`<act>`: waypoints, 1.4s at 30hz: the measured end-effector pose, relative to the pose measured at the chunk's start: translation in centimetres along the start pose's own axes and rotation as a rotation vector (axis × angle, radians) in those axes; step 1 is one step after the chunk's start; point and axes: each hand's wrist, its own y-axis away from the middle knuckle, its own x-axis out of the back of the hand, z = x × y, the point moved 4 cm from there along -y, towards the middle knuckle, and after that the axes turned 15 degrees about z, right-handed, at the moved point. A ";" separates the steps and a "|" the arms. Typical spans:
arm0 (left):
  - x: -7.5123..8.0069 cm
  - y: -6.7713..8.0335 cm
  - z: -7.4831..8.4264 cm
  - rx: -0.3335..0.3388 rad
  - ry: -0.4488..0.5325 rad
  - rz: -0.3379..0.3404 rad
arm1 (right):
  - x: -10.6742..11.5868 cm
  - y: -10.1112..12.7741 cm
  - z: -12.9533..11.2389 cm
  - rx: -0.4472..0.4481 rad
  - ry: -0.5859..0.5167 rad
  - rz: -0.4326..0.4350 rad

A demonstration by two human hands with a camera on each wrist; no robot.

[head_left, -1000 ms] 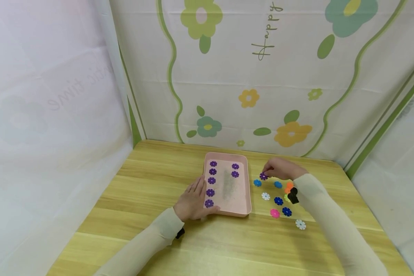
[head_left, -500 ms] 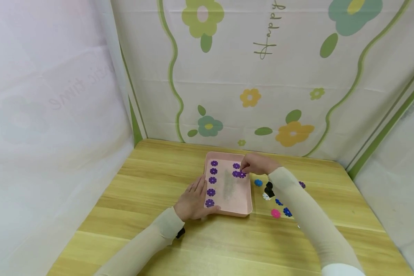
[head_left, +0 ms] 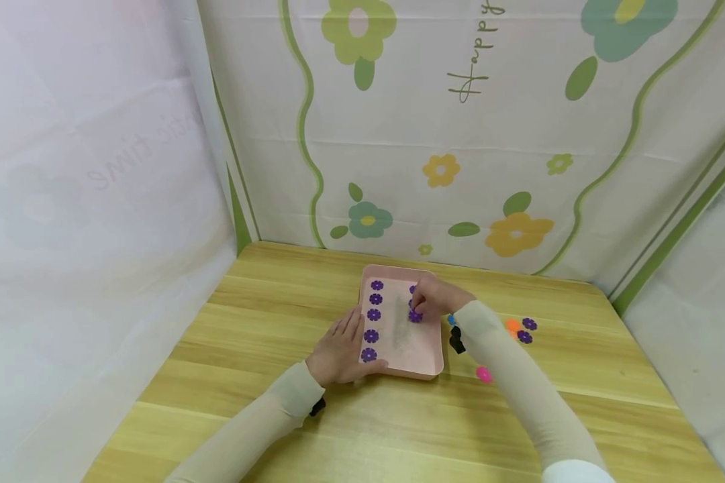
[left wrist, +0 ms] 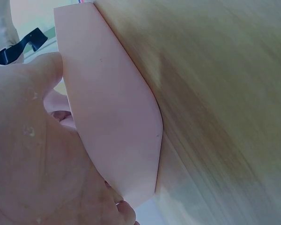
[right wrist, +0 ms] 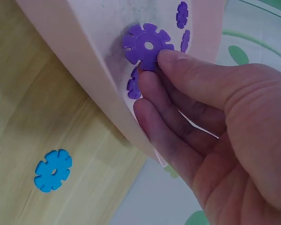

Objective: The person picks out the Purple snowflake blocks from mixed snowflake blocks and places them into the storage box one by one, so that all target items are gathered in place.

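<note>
Between thumb and fingers my right hand (head_left: 438, 296) pinches a purple flower-shaped plastic disc (right wrist: 147, 45), notched and with a hole in its centre. The disc is over the right side of a shallow pink tray (head_left: 438, 349). Behind it, two more purple discs are partly hidden by the fingers. Along the tray's left side runs a column of several purple discs (head_left: 374, 314). My left hand (head_left: 337, 354) rests spread across the tray's front left corner, thumb along the front rim (left wrist: 75, 112) and fingers along the left side.
Right of the tray, loose discs lie on the wooden table (head_left: 266, 295): a blue one (right wrist: 53, 170), a pink one (head_left: 484, 374), an orange one (head_left: 513, 327) and two dark purple ones (head_left: 525, 337). My right forearm hides others. A flowered cloth (head_left: 387, 121) hangs behind.
My right hand picked up a purple disc from the table, carried it left over the tray, then lowered it toward the front of the right column. The left hand stayed put.
</note>
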 end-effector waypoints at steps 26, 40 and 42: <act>0.0 0.0 0.0 -0.022 -0.011 0.012 | 2.8 1.7 1.1 -0.043 0.057 -0.028; -0.2 0.1 0.0 -0.044 -0.005 0.059 | 7.8 10.6 7.3 -0.097 0.083 0.057; -0.2 0.1 0.0 -0.046 0.001 0.062 | 8.1 11.9 8.6 -0.127 0.098 0.057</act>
